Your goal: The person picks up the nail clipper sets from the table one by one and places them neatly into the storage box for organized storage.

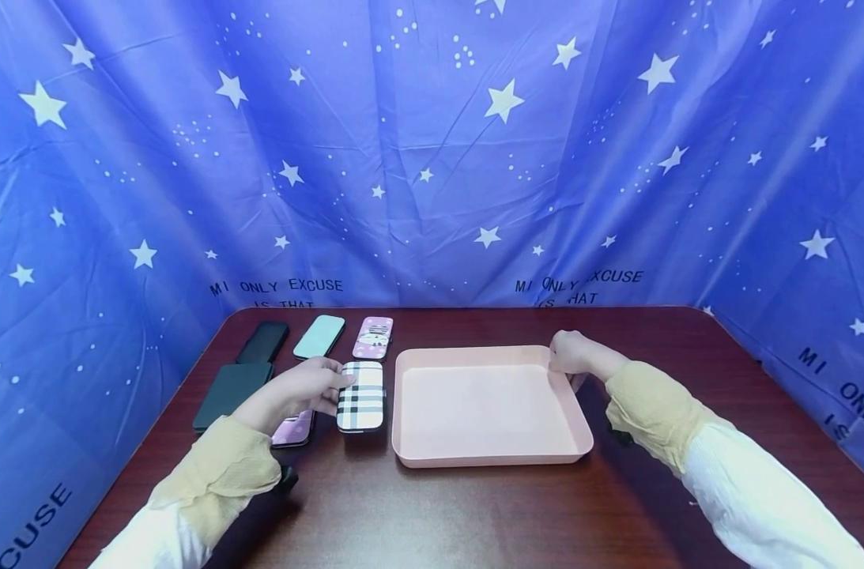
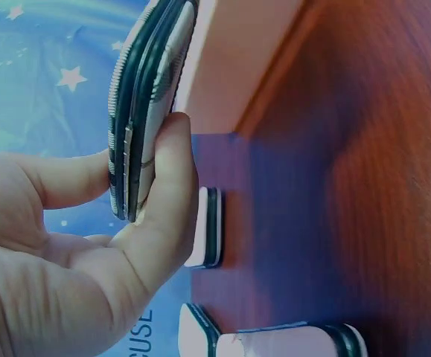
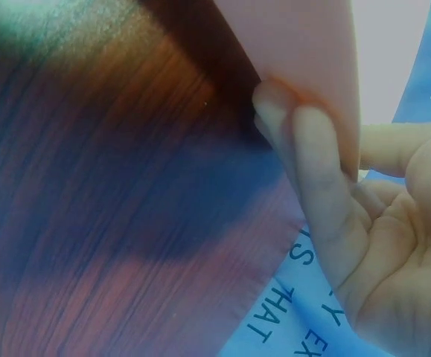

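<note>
My left hand (image 1: 299, 391) pinches a small flat case (image 1: 361, 399) in black-and-white plaid, held just left of the tray. In the left wrist view the case (image 2: 129, 111) shows its dark layered edge between thumb and fingers. A pale pink rectangular tray (image 1: 488, 407) lies on the table. At its far right corner, my right hand (image 1: 574, 356) grips the rim. The right wrist view has the thumb inside the tray wall (image 3: 304, 52) and the fingers (image 3: 319, 163) against its outside.
On the left of the brown table (image 1: 467, 521) lie a black case (image 1: 263, 343), a dark green case (image 1: 234, 395), a mint case (image 1: 320, 337) and a pink patterned case (image 1: 372, 337). A purple case (image 1: 294, 429) is partly hidden under the left hand. A blue star-print curtain (image 1: 432, 213) surrounds the table.
</note>
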Demonstrator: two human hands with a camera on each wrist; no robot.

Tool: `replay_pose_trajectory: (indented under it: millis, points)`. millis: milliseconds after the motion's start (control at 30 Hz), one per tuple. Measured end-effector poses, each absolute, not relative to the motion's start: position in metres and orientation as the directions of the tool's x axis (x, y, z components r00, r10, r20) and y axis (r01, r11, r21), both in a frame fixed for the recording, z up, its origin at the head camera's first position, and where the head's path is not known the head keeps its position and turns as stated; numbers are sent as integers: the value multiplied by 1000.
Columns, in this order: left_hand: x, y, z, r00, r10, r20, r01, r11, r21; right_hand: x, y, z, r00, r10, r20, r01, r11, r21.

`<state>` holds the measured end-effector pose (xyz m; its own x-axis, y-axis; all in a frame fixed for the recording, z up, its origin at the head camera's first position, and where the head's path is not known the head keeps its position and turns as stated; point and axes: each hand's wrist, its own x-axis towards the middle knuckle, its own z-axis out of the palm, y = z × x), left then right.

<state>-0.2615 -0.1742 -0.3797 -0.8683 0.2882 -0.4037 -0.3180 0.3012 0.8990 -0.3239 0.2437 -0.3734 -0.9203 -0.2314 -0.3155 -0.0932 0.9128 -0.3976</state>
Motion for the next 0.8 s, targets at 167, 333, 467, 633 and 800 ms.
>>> replay_pose_trajectory:
  millis: [167,333,467,633,800]
  points:
    - [-259,-172,-369,-852,329,-408,-341,244,908,-326,244,-368,-896,-234,-377,-59,905,-422]
    - [-258,-163,-359,-842,367,-395,-329,229,916,-331,246,-365,-909,-241,-340,-71,893,-444]
    - [-257,-151,-351,-835,398,-381,-321,210,923,-334,248,-365,-921,-263,-285,-116,888,-446]
    - [-256,-133,-335,-825,423,-375,-311,213,926,-335,249,-367,-922,-295,-251,-160,880,-448]
    - [-258,-116,-316,-826,434,-359,-289,221,932,-335,250,-369,-929,-300,-217,-174,871,-459]
